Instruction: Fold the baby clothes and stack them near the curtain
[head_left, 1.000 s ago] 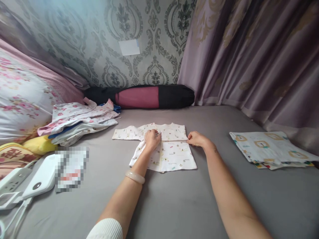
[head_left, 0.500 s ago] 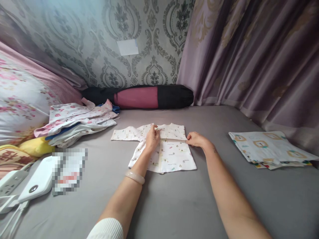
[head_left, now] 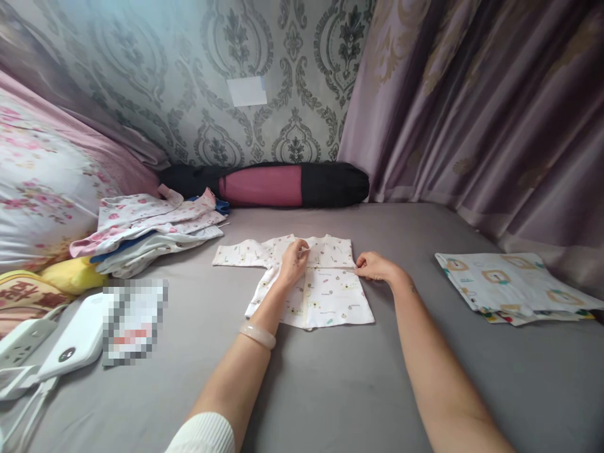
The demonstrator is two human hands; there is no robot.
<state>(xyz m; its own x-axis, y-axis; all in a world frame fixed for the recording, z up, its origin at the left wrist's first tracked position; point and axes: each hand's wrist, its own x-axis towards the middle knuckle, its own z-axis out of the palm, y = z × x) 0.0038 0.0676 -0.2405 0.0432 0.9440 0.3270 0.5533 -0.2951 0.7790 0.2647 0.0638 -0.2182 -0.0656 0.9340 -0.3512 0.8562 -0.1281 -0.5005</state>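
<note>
A small white baby shirt (head_left: 337,299) with a tiny print lies flat on the bed, one sleeve stretched out to the left. The other sleeve (head_left: 330,253) is folded across the chest. My left hand (head_left: 294,259) rests over the middle of the shirt, its fingers closed in a pinch at the end of the folded sleeve. At the shirt's right edge my right hand (head_left: 376,266) pinches the fabric at the fold. Part of the shirt's left side is hidden beneath my left forearm.
Folded clothes (head_left: 155,229) are piled at the left, near a floral pillow (head_left: 42,182). A white power bank (head_left: 78,336) and a power strip (head_left: 23,343) lie front left. Folded printed cloth (head_left: 523,283) sits at the right. A long black-and-pink bag (head_left: 264,185) lies along the wall.
My left hand has shifted slightly and turned a little on the folded sleeve. The gap below that sleeve looks narrower. My right hand keeps its pinch, and the view has moved slightly.
</note>
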